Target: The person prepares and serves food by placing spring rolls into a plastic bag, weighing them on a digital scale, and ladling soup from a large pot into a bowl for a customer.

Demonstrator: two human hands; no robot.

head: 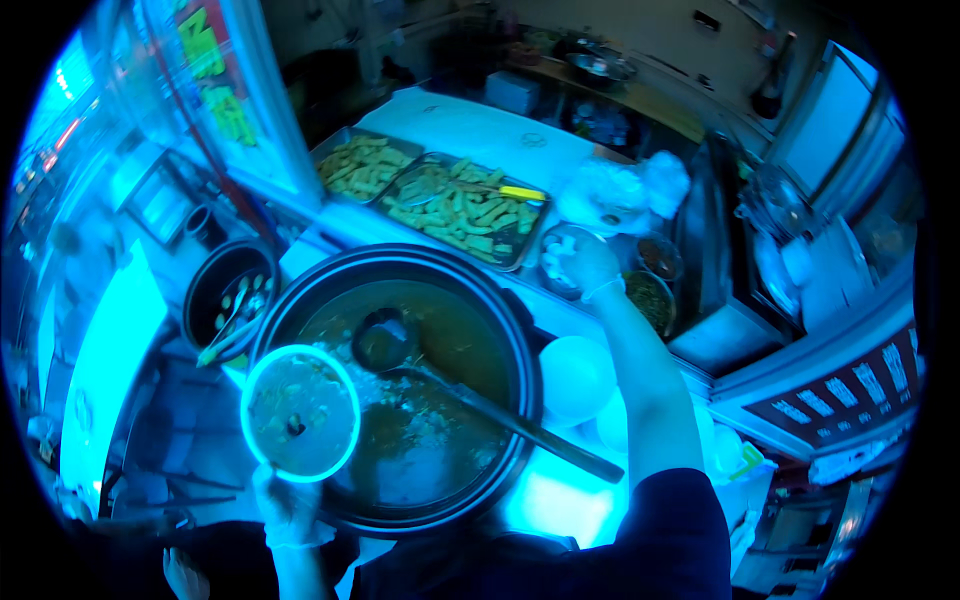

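Note:
In my left hand, gloved in thin plastic, is a round bowl of soup, held over the near left rim of a large round pot. Brownish soup with pale bits fills much of the pot. A ladle lies in it, its bowl in the soup and its handle over the right rim. My right hand, also gloved, reaches into a round container of white pieces beyond the pot. Its fingertips are partly hidden, so whether they grip a piece is unclear.
Two metal trays of fried dough pieces stand behind the pot. White bowls sit right of it, below my right arm. Small containers of chopped greens and dark condiment stand further right. A dark bucket with utensils is at left. Another person's hand shows lower left.

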